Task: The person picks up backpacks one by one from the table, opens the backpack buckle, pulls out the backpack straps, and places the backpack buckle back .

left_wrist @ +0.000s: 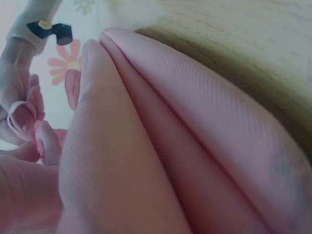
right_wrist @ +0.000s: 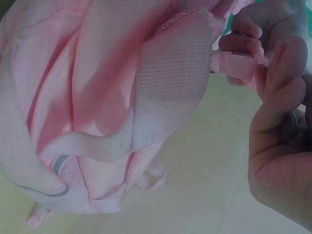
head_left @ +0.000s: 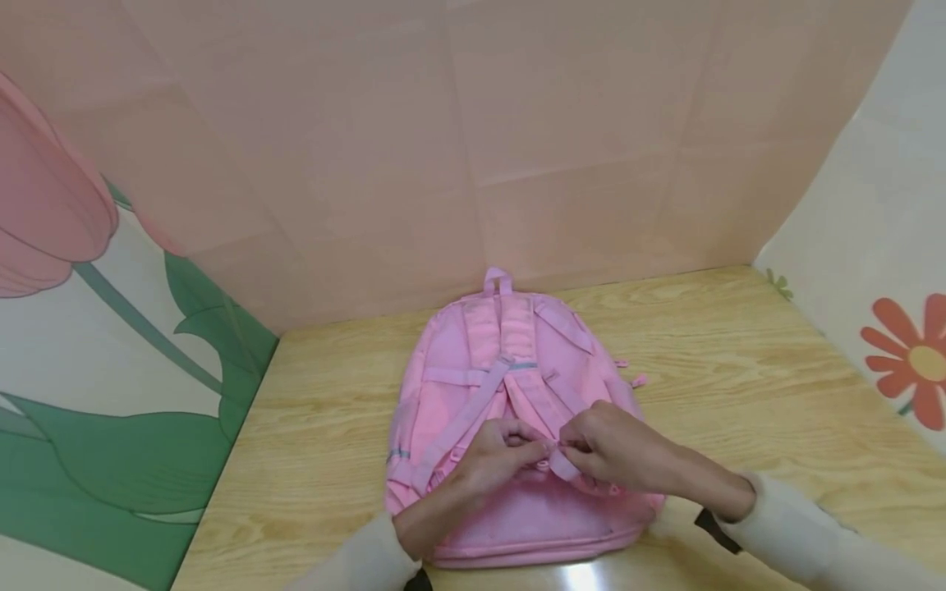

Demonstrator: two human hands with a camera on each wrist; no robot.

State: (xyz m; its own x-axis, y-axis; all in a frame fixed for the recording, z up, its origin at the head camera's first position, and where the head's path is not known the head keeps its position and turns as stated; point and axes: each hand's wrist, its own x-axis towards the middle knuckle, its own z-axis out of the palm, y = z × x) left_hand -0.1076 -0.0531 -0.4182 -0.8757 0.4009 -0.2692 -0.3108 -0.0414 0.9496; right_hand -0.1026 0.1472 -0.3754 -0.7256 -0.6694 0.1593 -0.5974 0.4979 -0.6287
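A pink backpack [head_left: 547, 517] lies on the table with its shoulder straps [head_left: 521, 324] facing up. Over its lower half my two hands meet, fingertip to fingertip. My left hand [head_left: 491, 455] pinches a pink strap between thumb and forefinger. From the other side, my right hand [head_left: 617, 447] pinches the same webbing, and a loose pale end [head_left: 563, 465] hangs below its fingers. A pink strap [right_wrist: 234, 66] runs from the bag to the fingers in the right wrist view. Fingers hide the exact spot where they grip. Folded pink fabric [left_wrist: 122, 146] fills most of the left wrist view.
The backpack stands on a wood-grain table [head_left: 318, 460]. A plain pinkish wall sheet [head_left: 355, 164] rises behind it. Flower-printed panels flank both sides, with a tulip [head_left: 52, 197] at left and a red flower [head_left: 916, 361] at right. Zipper pulls [head_left: 639, 381] stick out at the bag's right side.
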